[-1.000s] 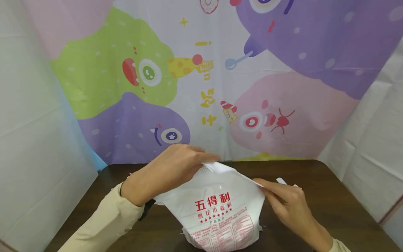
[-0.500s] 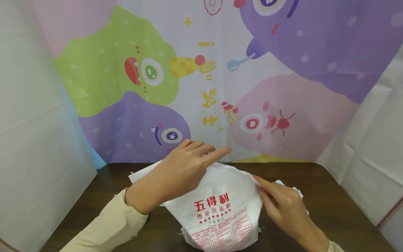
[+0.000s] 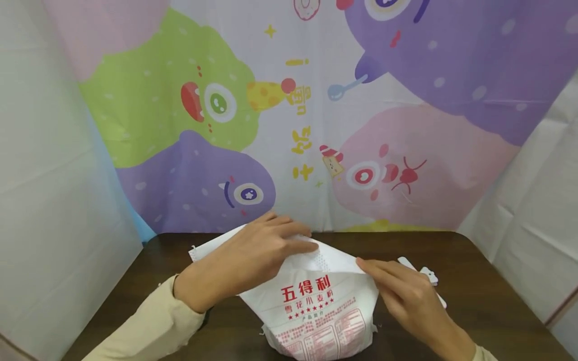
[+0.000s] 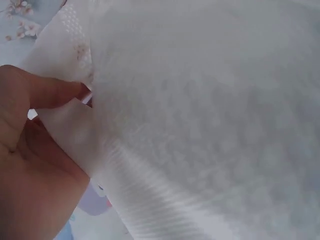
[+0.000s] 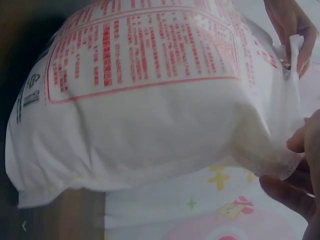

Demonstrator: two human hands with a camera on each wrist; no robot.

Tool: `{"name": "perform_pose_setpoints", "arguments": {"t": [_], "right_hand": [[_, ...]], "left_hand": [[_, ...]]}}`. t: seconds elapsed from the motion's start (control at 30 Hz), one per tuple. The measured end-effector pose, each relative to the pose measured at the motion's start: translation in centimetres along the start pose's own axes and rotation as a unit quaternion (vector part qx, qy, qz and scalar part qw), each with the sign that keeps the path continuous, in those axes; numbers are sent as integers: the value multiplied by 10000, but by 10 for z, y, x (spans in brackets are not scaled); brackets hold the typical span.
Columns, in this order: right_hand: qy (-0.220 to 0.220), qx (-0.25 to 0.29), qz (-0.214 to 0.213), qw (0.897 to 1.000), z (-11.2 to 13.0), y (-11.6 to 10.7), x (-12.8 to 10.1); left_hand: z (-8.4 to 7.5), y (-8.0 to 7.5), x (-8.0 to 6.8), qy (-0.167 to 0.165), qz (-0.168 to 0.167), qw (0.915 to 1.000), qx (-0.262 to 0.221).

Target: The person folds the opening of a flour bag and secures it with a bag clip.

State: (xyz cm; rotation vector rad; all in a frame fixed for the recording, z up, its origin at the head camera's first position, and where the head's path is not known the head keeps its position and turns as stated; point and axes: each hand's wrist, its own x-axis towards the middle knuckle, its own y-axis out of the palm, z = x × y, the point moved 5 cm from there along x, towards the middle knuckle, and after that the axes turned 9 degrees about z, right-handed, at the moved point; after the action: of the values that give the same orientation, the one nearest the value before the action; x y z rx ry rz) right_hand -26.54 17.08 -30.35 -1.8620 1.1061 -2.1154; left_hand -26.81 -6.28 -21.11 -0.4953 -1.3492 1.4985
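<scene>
As the bag (image 3: 313, 303) looks soft yet heavy, my left hand (image 3: 248, 255) and right hand (image 3: 406, 291) pinch its far rim (image 3: 337, 254), likely the surest hold.

Head view: dark brown wood-grained table (image 3: 483, 301) with rounded far corners, its far edge seen against a printed cloth backdrop (image 3: 280, 125) bearing green, purple and pink cartoon figures and sideways yellow lettering (image 3: 301, 141). Plain white panels flank it, left panel (image 3: 63, 150) and right panel (image 3: 537, 200), both visibly creased. Illumination soft and diffuse.
</scene>
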Motion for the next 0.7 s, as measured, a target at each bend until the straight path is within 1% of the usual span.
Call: {"name": "perform_pose_setpoints", "arguments": {"t": [0.1,0.17,0.23,0.27,0.3,0.33,0.4,0.43,0.47,0.5,0.53,0.57,0.63,0.7], "right_hand": [[12,302,-111,9995,4,-2,6],[188,639,-148,9977,4,-4,7],[608,1060,-54,9925,0,-6,7],[935,1310,59,9870,-4,-7,4],[1297,1629,211,9779,-9,-6,1],[1640,1977,362,9658,-14,-5,-2],[2420,2540,673,9340,-24,-3,-7],[2770,2778,813,9163,-29,-1,-10],[3056,2965,937,9000,-32,0,-12],[3241,3111,1053,8872,-35,2,-14],[3370,3178,1173,8784,-37,4,-16],[3481,3190,1302,8718,-38,5,-18],[3513,3335,1468,8624,-38,8,-21],[3466,3459,1513,8587,-37,10,-24]], "left_hand": [[-6,-2,-1,-58,4,10000,71],[-10,-4,-1,-107,-7,9999,84],[-14,-7,2,-186,-29,9998,38],[-15,-9,3,-233,-69,9997,49],[-14,-9,5,-302,-128,9995,40],[-14,-10,7,-404,-211,9990,37],[-10,-11,10,-674,-410,9968,103],[-8,-11,11,-828,-512,9952,142],[-6,-11,12,-982,-576,9934,167],[-4,-11,13,-1122,-610,9916,181],[-2,-10,13,-1236,-607,9903,184],[0,-9,13,-1314,-564,9896,167],[2,-6,12,-1376,-327,9899,88],[3,-4,11,-1355,-54,9908,36]]}}
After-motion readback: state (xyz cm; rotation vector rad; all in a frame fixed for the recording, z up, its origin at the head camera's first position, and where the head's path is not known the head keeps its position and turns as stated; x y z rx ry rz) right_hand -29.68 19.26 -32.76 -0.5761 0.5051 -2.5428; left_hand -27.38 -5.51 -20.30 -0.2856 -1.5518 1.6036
